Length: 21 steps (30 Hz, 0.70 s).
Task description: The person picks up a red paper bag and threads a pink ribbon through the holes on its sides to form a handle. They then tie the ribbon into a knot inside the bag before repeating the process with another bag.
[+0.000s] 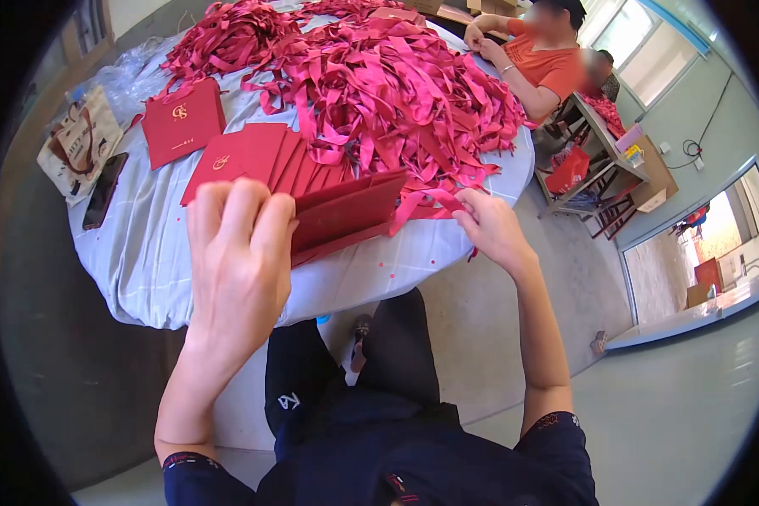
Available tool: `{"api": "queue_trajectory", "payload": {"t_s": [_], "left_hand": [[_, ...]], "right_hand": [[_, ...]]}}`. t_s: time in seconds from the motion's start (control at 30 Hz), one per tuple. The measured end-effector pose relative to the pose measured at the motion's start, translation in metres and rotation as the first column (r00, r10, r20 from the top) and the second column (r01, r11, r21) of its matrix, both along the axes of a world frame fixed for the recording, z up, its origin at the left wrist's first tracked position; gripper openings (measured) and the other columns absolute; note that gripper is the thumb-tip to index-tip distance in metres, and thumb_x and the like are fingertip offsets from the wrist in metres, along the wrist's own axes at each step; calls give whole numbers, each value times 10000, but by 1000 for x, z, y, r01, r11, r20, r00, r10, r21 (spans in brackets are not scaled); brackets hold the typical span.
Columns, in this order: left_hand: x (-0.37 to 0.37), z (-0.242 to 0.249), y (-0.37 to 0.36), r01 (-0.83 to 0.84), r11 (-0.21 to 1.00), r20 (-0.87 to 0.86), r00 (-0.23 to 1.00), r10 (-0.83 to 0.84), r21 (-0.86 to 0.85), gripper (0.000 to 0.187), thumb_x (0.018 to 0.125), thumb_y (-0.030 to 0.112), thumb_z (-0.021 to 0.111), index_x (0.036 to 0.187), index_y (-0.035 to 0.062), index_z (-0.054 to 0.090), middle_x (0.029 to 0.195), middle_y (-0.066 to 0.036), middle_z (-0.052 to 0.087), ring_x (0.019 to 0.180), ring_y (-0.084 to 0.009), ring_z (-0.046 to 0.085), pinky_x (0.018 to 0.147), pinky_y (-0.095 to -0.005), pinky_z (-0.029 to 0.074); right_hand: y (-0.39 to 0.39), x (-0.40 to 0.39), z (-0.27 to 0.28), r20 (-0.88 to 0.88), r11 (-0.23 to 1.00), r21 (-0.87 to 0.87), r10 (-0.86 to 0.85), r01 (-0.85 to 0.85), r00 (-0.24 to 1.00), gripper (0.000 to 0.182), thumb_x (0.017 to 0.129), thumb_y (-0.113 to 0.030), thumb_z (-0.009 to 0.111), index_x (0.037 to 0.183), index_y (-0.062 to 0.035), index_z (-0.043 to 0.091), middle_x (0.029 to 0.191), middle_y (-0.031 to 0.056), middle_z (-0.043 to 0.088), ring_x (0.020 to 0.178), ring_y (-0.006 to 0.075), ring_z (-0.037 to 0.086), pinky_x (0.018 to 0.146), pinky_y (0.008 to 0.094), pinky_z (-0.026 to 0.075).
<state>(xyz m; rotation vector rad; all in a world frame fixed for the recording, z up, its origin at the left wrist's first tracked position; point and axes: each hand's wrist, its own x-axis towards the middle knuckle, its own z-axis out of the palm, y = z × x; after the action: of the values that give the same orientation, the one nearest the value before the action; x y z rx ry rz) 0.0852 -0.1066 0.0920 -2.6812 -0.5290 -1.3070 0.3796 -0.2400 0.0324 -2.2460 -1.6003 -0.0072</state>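
Note:
My left hand [243, 253] is closed on the near end of a dark red paper gift bag [350, 211], tilted above the table edge. To its right, my right hand [487, 221] pinches a pink ribbon [426, 201] that runs to the bag's right end. Just beyond lies a fanned row of flat red bags [249, 156], the front one with a gold logo. Another red bag [183, 122] stands farther back on the left. A large heap of pink ribbons [388, 93] covers the back and right of the table.
The round table has a pale cloth [143, 270] with small red dots. On its left lie a phone [105, 191], a canvas pouch [83, 143] and clear plastic [131, 76]. A person in an orange top [548, 63] is at the far right, near a side table [603, 139].

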Motion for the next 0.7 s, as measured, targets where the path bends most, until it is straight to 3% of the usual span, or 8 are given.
{"api": "queue_trajectory", "payload": {"t_s": [0.1, 0.23, 0.3, 0.33, 0.43, 0.6, 0.7], "left_hand": [[-5, 2, -8, 26, 1000, -25, 999, -26, 15, 201, 681, -30, 681, 841, 18, 569, 848, -99, 491, 819, -268, 487, 718, -374, 396], [-6, 0, -5, -17, 997, -20, 1000, 16, -80, 206, 705, -58, 693, 864, 4, 578, 834, -107, 489, 811, -284, 507, 706, -374, 425], [-5, -2, -3, -61, 996, 15, 998, 62, -69, 201, 713, -61, 689, 867, -1, 575, 832, -110, 488, 807, -285, 509, 700, -373, 426], [-4, -3, -1, -110, 992, 53, 992, 113, -60, 195, 722, -65, 684, 870, -6, 572, 830, -112, 487, 803, -286, 511, 694, -373, 427], [-4, -3, 2, -101, 992, 31, 994, 104, -80, 166, 738, -55, 674, 848, -10, 557, 837, -124, 502, 797, -286, 509, 697, -381, 422], [1, 1, 5, -99, 994, -1, 995, 99, -53, 151, 735, -47, 669, 832, -13, 558, 842, -123, 524, 810, -285, 516, 710, -386, 421], [0, 3, 8, -88, 995, -10, 996, 87, -43, 154, 721, -46, 673, 817, -12, 558, 841, -115, 538, 815, -285, 517, 714, -386, 422]], "right_hand": [[5, -5, -7, 97, 996, 86, 9, -17, 995, 313, 816, -113, 637, 1096, -34, 521, 834, 159, 635, 780, 319, 628, 674, 403, 472], [20, -20, -17, 41, 973, 232, -26, 16, 999, 370, 787, -99, 669, 1110, -41, 498, 888, 147, 619, 852, 308, 609, 727, 402, 468], [28, -27, -15, 482, 896, 418, -75, -153, 873, 336, 757, -73, 689, 1051, -42, 528, 904, 132, 585, 874, 304, 578, 757, 393, 456], [30, -32, -17, 483, 896, 418, -79, -150, 872, 336, 757, -73, 689, 1051, -42, 528, 904, 132, 585, 874, 304, 578, 757, 393, 456], [38, -45, -28, 223, 845, 477, 148, -240, 963, 212, 740, -69, 689, 921, -33, 585, 856, 120, 544, 857, 296, 544, 769, 398, 431], [59, -62, -47, 137, 879, 443, 127, -175, 982, 180, 737, -96, 662, 891, -26, 600, 848, 129, 542, 856, 305, 544, 743, 397, 429], [72, -65, -55, 117, 917, 393, 24, -69, 993, 174, 730, -186, 705, 745, -51, 597, 802, 111, 551, 800, 298, 557, 703, 400, 422]]}}
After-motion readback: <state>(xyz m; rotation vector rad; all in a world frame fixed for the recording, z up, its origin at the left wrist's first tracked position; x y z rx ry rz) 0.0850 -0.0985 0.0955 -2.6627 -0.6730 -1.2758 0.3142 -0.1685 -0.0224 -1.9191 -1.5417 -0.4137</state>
